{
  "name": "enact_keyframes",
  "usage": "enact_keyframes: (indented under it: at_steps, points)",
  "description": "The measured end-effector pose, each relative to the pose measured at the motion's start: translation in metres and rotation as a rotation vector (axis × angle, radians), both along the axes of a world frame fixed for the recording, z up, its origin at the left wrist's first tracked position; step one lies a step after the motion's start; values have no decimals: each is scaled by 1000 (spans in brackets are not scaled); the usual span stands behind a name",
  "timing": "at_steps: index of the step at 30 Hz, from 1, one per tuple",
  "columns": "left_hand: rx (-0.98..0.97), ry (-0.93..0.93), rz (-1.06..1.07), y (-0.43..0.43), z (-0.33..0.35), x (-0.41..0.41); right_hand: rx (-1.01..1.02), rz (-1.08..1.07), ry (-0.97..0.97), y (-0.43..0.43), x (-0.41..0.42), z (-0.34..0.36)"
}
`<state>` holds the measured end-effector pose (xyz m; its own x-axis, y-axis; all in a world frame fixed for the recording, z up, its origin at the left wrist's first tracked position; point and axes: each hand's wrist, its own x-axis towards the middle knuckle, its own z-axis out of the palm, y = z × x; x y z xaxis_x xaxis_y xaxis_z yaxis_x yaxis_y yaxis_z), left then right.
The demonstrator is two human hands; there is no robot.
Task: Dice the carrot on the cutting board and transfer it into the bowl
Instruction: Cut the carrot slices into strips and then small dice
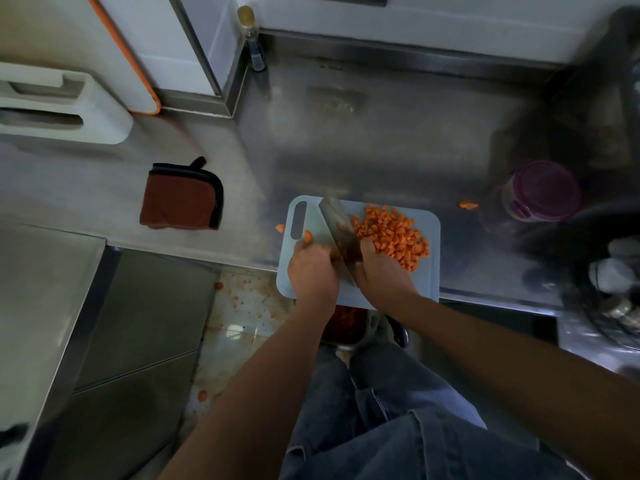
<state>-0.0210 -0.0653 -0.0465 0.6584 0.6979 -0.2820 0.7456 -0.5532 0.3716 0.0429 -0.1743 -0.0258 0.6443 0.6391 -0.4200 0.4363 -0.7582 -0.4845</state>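
A light blue cutting board point(429, 271) lies at the counter's front edge and overhangs it a little. A heap of diced carrot point(391, 233) covers its right half. A broad knife blade point(336, 220) stands slanted on the board, left of the heap. My right hand point(382, 271) grips the knife at its near end; the handle is hidden. My left hand point(311, 268) is on the other side of the blade, fingers curled, with a carrot piece point(307, 237) at its fingertips. Below the board's edge, a metal bowl point(371, 322) holds carrot dice.
A red pot holder point(180, 199) lies to the left on the steel counter point(363, 140). A purple-lidded jar point(540, 192) stands to the right beside a dark basin with dishes point(609, 271). Stray carrot bits point(467, 205) lie on the counter and floor. White boards point(62, 105) lean far left.
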Motion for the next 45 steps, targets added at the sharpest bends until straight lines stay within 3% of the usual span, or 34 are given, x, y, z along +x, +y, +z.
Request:
enact_keyframes:
  at_steps: [5, 9, 13, 18, 21, 24, 29, 38, 45]
  points:
    - [-72, -80, -84, 3, 10, -5, 87, -47, -20, -5, 12, 6]
    - [-13, -169, -18, 9, 16, -10, 153, 22, -10, -9, 8, 9]
    - [63, -151, 39, 13, 15, -22, 102, 107, 21, -10, -3, 4]
    - [26, -90, 183, 20, 14, -36, 79, -62, -1, -17, 3, 0]
    - [-18, -44, 238, 26, 15, -38, 81, -24, 9, -14, 5, 2]
    - [-23, -9, 226, 30, 14, -35, 58, 91, 11, -12, 2, 2]
    - [-10, -12, 163, 33, 11, -27, 57, -33, 28, -12, 2, 1]
    - [4, 24, 98, 42, 8, -12, 24, -14, 52, -13, 6, 8]
    - [-9, -75, 218, 47, 8, -5, 59, -46, 55, -3, 9, 6]
